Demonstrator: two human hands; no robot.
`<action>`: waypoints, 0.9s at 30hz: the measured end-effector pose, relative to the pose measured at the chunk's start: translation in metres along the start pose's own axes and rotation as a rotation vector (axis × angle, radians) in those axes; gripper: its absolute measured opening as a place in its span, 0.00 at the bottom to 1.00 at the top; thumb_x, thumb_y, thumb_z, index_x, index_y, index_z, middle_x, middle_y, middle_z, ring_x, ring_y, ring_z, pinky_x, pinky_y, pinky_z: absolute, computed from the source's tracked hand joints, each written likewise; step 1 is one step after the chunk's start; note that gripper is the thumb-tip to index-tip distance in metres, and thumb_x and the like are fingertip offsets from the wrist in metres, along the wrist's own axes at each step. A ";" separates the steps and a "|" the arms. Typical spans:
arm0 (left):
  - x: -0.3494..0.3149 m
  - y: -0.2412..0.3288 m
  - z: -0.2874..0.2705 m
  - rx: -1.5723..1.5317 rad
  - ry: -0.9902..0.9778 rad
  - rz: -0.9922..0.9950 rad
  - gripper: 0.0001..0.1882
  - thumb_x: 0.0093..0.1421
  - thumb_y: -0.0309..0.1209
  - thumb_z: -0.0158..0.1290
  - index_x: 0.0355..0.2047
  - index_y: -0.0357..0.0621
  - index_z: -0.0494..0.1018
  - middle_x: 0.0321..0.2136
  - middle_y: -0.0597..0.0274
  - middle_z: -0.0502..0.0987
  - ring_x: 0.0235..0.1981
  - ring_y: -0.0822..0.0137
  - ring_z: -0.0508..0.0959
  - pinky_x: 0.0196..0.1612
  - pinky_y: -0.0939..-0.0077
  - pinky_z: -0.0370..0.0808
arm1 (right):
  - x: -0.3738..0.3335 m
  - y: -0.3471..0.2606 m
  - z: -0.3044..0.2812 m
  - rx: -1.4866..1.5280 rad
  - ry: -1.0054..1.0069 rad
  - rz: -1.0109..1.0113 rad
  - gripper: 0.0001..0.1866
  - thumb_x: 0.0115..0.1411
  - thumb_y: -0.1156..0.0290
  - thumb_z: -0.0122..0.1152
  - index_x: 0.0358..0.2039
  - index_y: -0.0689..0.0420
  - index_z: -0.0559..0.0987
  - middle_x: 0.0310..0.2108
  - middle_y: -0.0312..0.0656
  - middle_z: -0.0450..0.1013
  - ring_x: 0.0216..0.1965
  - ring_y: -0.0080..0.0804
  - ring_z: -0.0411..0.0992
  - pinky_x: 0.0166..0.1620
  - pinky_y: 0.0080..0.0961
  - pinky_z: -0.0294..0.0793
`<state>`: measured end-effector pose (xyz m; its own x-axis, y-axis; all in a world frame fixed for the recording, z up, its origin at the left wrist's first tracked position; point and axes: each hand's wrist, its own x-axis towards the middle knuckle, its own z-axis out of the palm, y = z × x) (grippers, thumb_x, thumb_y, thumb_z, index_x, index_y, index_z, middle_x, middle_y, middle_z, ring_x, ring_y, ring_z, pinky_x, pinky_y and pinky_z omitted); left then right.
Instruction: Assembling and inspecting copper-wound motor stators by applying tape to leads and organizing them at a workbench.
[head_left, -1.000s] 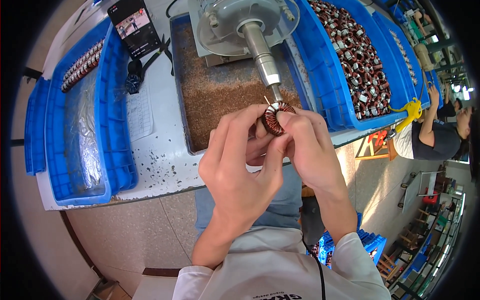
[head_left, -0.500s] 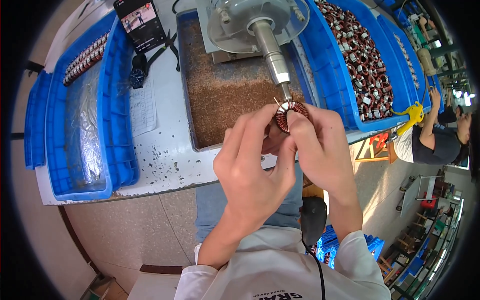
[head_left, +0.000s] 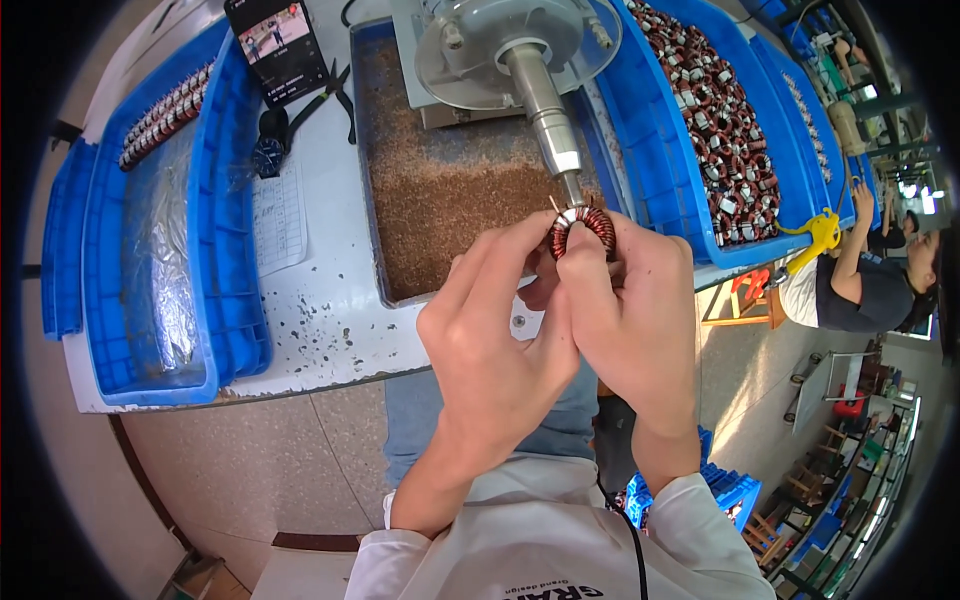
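A ring-shaped coil wound with copper-red wire [head_left: 592, 222] is pinched between my two hands, just below the tip of a metal spindle [head_left: 556, 140]. A pale wire end sticks up from the coil's left side. My left hand [head_left: 500, 330] grips it from the left, its thumb and forefinger closed near the wire end. From the right my right hand [head_left: 635, 300] holds it too, the thumb pressed over the ring's opening. The spindle comes from a motor-like machine behind a clear round guard [head_left: 480, 60]. My fingers hide the coil's lower part.
Beneath the spindle lies a tray [head_left: 376, 230] covered in brown wire scraps. A blue bin [head_left: 660, 170] of finished-looking coils stands right; another blue bin [head_left: 232, 300] with rows of coils and plastic film stands left. Pliers [head_left: 340, 100], a watch [head_left: 268, 155] and a phone [head_left: 275, 50] lie between. A co-worker [head_left: 870, 285] is far right.
My right hand has turned slightly, with its wrist and forearm shifting left and the thumb moving lower on the coil. The coil stays by the spindle tip.
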<state>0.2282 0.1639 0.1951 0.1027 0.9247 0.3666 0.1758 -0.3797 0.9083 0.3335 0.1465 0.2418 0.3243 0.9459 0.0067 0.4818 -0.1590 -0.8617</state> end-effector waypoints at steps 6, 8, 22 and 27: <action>0.001 0.000 -0.001 -0.006 0.003 0.007 0.25 0.43 0.14 0.61 0.46 0.36 0.79 0.30 0.60 0.80 0.26 0.68 0.74 0.34 0.78 0.70 | -0.001 0.000 0.005 0.063 0.040 0.020 0.08 0.59 0.74 0.59 0.28 0.67 0.80 0.17 0.44 0.77 0.13 0.29 0.66 0.20 0.25 0.66; 0.002 -0.001 -0.001 -0.011 0.001 0.003 0.25 0.43 0.14 0.62 0.46 0.36 0.79 0.30 0.60 0.80 0.26 0.68 0.74 0.34 0.78 0.70 | 0.000 -0.001 0.005 0.095 0.043 0.050 0.09 0.59 0.74 0.59 0.28 0.67 0.80 0.17 0.45 0.77 0.14 0.29 0.68 0.20 0.24 0.67; -0.016 0.000 -0.008 -0.111 -0.006 0.031 0.24 0.44 0.20 0.66 0.46 0.37 0.80 0.42 0.57 0.83 0.36 0.63 0.77 0.42 0.74 0.74 | -0.028 0.003 -0.012 0.565 -0.202 0.207 0.14 0.70 0.70 0.53 0.44 0.69 0.78 0.36 0.48 0.81 0.37 0.34 0.82 0.35 0.21 0.78; -0.024 0.011 -0.010 -0.268 -0.085 -0.039 0.23 0.46 0.22 0.68 0.45 0.37 0.81 0.46 0.55 0.82 0.43 0.60 0.77 0.47 0.71 0.75 | -0.039 0.043 -0.021 0.928 -0.358 0.204 0.22 0.75 0.59 0.49 0.51 0.68 0.76 0.45 0.48 0.79 0.45 0.36 0.79 0.44 0.23 0.80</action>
<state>0.2175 0.1378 0.1986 0.1843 0.9284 0.3226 -0.0825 -0.3125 0.9463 0.3589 0.0971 0.2146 -0.0071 0.9785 -0.2060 -0.4270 -0.1892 -0.8842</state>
